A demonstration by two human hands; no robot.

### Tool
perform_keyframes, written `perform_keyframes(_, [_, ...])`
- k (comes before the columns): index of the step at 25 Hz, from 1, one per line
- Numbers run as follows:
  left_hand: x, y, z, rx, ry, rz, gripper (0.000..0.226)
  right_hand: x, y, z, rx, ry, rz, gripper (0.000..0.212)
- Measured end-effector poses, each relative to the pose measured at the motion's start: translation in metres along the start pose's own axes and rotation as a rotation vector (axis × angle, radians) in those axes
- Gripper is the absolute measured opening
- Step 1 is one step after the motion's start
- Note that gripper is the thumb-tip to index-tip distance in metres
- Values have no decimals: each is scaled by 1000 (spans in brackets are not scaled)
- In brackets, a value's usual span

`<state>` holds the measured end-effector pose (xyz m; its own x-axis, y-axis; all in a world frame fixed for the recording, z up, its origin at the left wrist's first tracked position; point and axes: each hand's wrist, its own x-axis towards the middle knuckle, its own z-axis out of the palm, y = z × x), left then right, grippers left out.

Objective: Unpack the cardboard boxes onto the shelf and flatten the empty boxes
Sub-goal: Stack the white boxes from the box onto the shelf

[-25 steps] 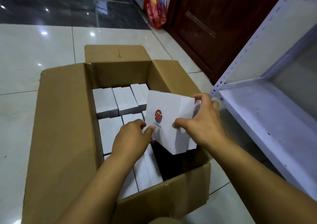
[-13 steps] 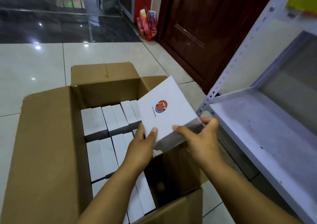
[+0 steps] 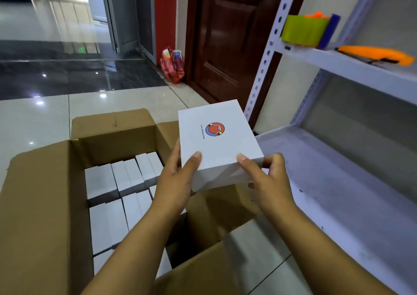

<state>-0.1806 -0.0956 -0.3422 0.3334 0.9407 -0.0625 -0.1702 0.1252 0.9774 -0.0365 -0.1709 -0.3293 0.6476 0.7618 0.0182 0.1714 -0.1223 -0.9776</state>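
Both forearms reach forward and up from the bottom edge of the head view, bare to the elbow, angling in toward each other. The left hand sits palm inward, thumb laid flat on top of the white box near its near-left corner, fingers tucked out of sight beneath. The right hand mirrors it — thumb pressed on top by the near-right corner, fingers curled round the right side and under. Wrists are slightly cocked, knuckles facing outward — a two-handed pinch, hands well apart along the near edge.
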Motion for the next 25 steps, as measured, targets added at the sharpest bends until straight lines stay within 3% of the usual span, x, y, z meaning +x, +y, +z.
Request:
perform_keyframes(12, [-80,86,80,40,-140,312,45,-76,-86,-112,-60,162,-331,77])
perform_keyframes(17, [-101,128,122,16,-277,401,23,-95,-118,-167,-109,218,-446,56])
perform_keyframes(20, [-109,145,152,40,-369,477,20,-101,-132,-202,-167,303,-510,41])
perform_keyframes(25, [-108,154,201,55,-426,474,19,-109,-148,-252,-287,449,-539,35])
